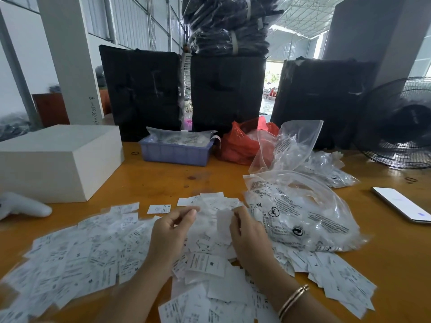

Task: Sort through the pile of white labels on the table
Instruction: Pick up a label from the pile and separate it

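My right grip [242, 227] pinches one blurred label [224, 226]; my left grip [173, 226] is curled, seemingly holding nothing. The pile of labels [93, 255] sprawls across the lower frame on the bench [163, 180]; sorting looks barely begun.

Daylit warehouse behind an orange table [163, 178]

White pillars [70, 54] left and far right; corrugated wall [140, 22] left; bright doorway [271, 87] far centre.

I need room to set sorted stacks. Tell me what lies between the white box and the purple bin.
In the head view, bare orange table separates the white box from the purple bin, apart from one small black rubber band beside the bin.
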Demonstrator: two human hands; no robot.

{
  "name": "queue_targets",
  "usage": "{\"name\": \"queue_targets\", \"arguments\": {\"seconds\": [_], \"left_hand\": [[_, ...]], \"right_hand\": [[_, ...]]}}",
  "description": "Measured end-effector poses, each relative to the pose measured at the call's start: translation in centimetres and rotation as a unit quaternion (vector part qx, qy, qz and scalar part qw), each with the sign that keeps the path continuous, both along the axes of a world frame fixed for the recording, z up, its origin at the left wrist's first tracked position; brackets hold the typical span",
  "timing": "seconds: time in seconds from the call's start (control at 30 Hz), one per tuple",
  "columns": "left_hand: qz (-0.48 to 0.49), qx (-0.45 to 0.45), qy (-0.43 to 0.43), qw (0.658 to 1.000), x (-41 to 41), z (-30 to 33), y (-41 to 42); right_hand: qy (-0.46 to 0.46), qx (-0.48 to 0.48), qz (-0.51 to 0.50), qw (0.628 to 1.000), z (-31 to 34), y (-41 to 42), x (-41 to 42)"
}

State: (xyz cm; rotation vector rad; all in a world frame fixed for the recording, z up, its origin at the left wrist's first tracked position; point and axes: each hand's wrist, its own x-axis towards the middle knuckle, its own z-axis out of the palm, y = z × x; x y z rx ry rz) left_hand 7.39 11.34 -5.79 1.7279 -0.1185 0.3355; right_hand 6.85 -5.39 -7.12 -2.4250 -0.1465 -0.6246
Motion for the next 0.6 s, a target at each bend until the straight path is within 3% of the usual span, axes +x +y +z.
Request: {"name": "queue_targets", "arguments": {"seconds": [0.13, 0.27, 0.6], "left_hand": [[-0.005, -0.019, 0.009, 1.0, 0.1, -0.1, -0.2], [-0.011, -0.048, 0.002, 0.999, 0.1, -0.2, -0.3], [0.009, -0.008, -0.033, 0.999, 0.3, -0.6, -0.1]], "right_hand": [[0.041, 0.197, 0.04, 0.979, 0.3, -0.2, 0.0], [0.018, 0.264, 0.087, 0.961, 0.7, -0.8, 0.1], [0.122, 0.129, 0.044, 0.983, 0.0, -0.8, 1.0]]}}
